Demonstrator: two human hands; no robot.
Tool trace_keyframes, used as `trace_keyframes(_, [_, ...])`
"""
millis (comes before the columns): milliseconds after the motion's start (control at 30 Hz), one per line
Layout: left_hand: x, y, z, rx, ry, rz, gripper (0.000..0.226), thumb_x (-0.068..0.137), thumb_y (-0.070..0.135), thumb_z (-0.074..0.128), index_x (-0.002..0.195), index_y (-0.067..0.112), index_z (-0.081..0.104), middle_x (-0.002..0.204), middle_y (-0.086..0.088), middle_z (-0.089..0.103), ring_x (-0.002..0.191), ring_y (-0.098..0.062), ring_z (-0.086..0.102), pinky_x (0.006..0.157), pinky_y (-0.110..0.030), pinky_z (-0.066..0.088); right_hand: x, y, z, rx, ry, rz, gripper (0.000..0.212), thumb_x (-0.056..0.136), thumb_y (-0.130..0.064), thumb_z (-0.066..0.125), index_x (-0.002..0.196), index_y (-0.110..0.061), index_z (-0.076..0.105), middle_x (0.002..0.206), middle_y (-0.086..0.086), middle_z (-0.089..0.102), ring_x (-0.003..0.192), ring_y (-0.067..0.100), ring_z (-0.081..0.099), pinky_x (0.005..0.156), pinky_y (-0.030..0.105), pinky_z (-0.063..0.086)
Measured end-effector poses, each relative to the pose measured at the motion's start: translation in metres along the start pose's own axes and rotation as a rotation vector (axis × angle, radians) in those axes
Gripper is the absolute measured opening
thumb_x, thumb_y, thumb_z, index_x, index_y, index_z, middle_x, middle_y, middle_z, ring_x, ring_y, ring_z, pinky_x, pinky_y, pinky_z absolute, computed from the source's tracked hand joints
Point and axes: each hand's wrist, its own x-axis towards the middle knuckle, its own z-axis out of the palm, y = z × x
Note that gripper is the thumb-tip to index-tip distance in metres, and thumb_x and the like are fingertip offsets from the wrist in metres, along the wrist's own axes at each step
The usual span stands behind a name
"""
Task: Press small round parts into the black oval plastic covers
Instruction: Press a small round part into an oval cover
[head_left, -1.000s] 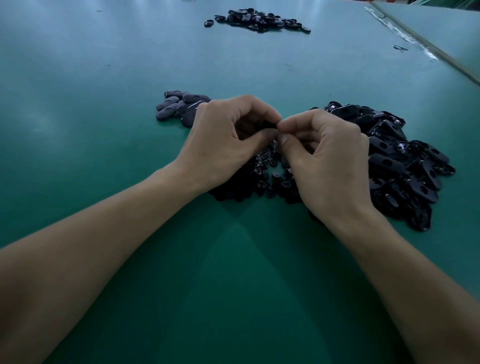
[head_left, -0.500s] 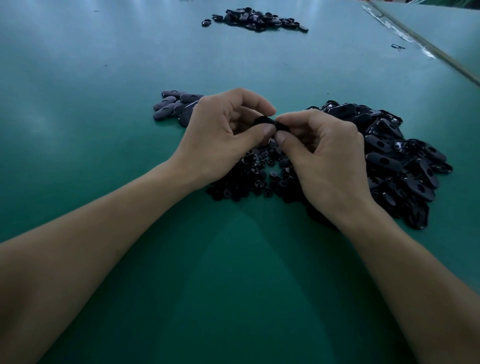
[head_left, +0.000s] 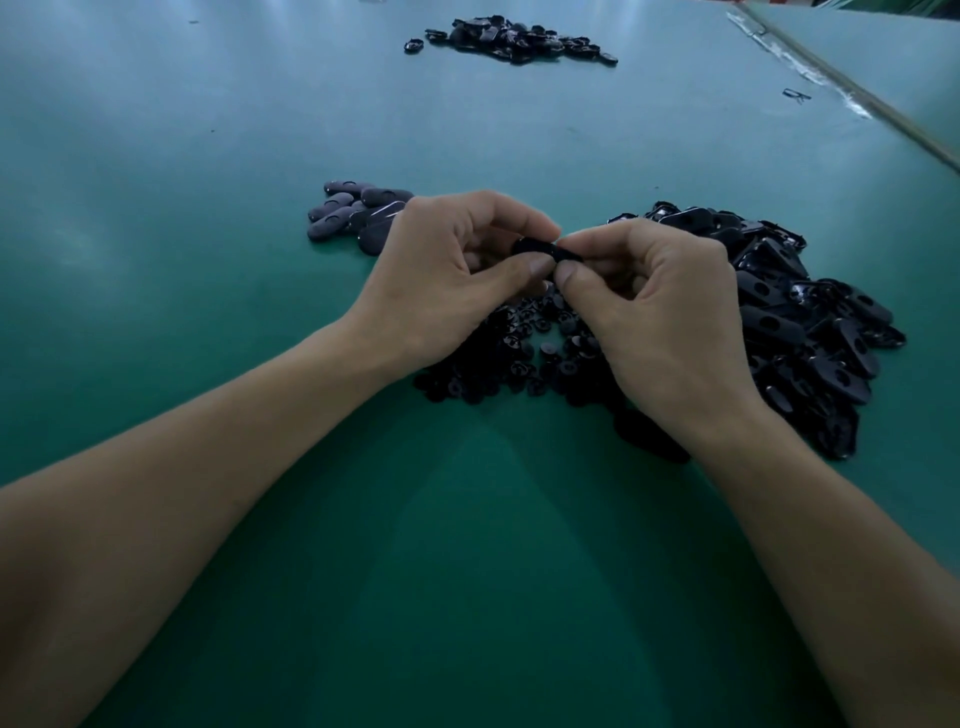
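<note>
Head view: the left hand (head_left: 452, 275) and the right hand (head_left: 660, 322) met slightly above frame centre, thumbs tip to tip, and shared one black oval cover (head_left: 540, 248). Each grip was closed to a narrow pinch. The left thumb and forefinger held the cover's 9 o'clock end and the right thumb and forefinger its 3 o'clock end, with the remaining fingers curled under. This two-point hold was judged to steady the cover while thumb pressure seats the insert. Whether a round part already sat in the cover could not be told, because the fingers hid that area. The cover was held clear of the green surface (head_left: 208, 130), directly over the heap of small round parts (head_left: 519, 353). That heap lay at 6 o'clock of the fingertips and partly beneath both hands, a position that presumably shortens the reach for each new insert. A larger heap of loose covers (head_left: 810, 322), several showing open holes, lay at 3 o'clock of the right hand, close against the round-part heap, and appeared to serve as supply stock. A small cluster of smooth oval pieces (head_left: 353, 208) lay at 10 o'clock of the left hand, apart from both heaps. It was judged to be finished output, set aside to prevent mixing. A further dark pile (head_left: 514, 39) lay well apart at 12 o'clock, and a small dark item (head_left: 796, 95) lay at 2 o'clock beside a pale seam (head_left: 831, 78). Neither could be identified at that range. The supply heap far outweighed the output cluster, so most of the work was judged outstanding.
</note>
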Motion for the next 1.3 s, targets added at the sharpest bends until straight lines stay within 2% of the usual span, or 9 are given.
trace_keyframes(200, [-0.0001,-0.0011,0.0006,0.006,0.000,0.004,0.024,0.088,-0.006,0.069,0.097,0.016,0.068,0.085,0.004,0.074,0.076,-0.006,0.071,0.078,-0.023,0.059,0.0014,-0.0011,-0.0017,-0.029,-0.037,0.017,0.011,0.088,-0.014,0.072,0.095,-0.021,0.072,0.083,-0.014,0.071,0.075,-0.002,0.068,0.077,0.023,0.056])
trace_keyframes(333, [-0.0002,-0.0008,0.0007,0.021,0.008,0.005,0.025,0.087,-0.006,0.070,0.095,0.018,0.069,0.082,0.012,0.074,0.075,-0.003,0.069,0.077,-0.021,0.059,0.0017,-0.0028,-0.0022,-0.053,-0.042,0.009,0.013,0.088,-0.015,0.070,0.089,-0.028,0.069,0.077,-0.016,0.069,0.070,-0.005,0.066,0.071,0.016,0.053])
trace_keyframes(500, [-0.0011,0.0002,0.0010,0.034,0.019,0.019,0.025,0.086,-0.007,0.072,0.100,0.012,0.069,0.085,0.006,0.073,0.075,-0.003,0.070,0.078,-0.022,0.059,0.0018,-0.0025,-0.0030,-0.046,-0.051,0.001,0.015,0.088,-0.015,0.070,0.088,-0.029,0.068,0.076,-0.016,0.069,0.070,-0.004,0.066,0.072,0.018,0.054])
trace_keyframes(767, [-0.0010,0.0016,-0.0020,0.053,0.035,0.050,0.024,0.084,-0.006,0.074,0.092,0.017,0.070,0.084,0.011,0.074,0.074,-0.005,0.071,0.075,-0.021,0.057,0.0028,-0.0014,-0.0042,0.005,-0.062,-0.024,0.019,0.088,-0.012,0.072,0.090,-0.030,0.069,0.080,-0.017,0.071,0.075,-0.004,0.068,0.074,0.018,0.055])
trace_keyframes(867, [-0.0013,0.0022,-0.0014,0.068,0.033,0.069,0.026,0.085,-0.005,0.073,0.095,0.019,0.070,0.087,0.006,0.075,0.074,-0.006,0.072,0.074,-0.021,0.058,0.0029,-0.0008,-0.0041,0.001,-0.053,-0.017,0.018,0.088,-0.012,0.073,0.091,-0.030,0.068,0.081,-0.014,0.071,0.075,-0.001,0.069,0.076,0.025,0.058])
trace_keyframes(1033, [-0.0009,0.0010,-0.0004,0.092,0.027,0.080,0.024,0.086,-0.005,0.071,0.098,0.016,0.070,0.086,-0.002,0.075,0.077,-0.014,0.073,0.079,-0.033,0.062,0.0032,-0.0003,-0.0033,-0.023,-0.039,-0.004,0.018,0.087,-0.014,0.073,0.091,-0.031,0.068,0.081,-0.013,0.072,0.076,0.002,0.070,0.078,0.031,0.059])
trace_keyframes(1167, [-0.0020,0.0015,0.0000,0.123,0.040,0.091,0.025,0.085,-0.002,0.073,0.093,0.022,0.071,0.087,0.002,0.075,0.077,-0.021,0.075,0.078,-0.034,0.062,0.0024,-0.0003,-0.0031,-0.035,-0.037,-0.006,0.018,0.088,-0.012,0.072,0.092,-0.029,0.069,0.082,-0.015,0.071,0.075,-0.002,0.068,0.076,0.023,0.057])
trace_keyframes(1300, [-0.0024,0.0019,-0.0023,0.163,0.093,0.105,0.027,0.081,0.003,0.076,0.086,0.029,0.071,0.082,0.009,0.075,0.072,-0.014,0.074,0.073,-0.032,0.062,0.0018,-0.0023,-0.0023,-0.046,-0.052,-0.011,0.016,0.089,-0.011,0.071,0.095,-0.025,0.073,0.081,-0.017,0.070,0.072,-0.007,0.066,0.070,0.012,0.050])
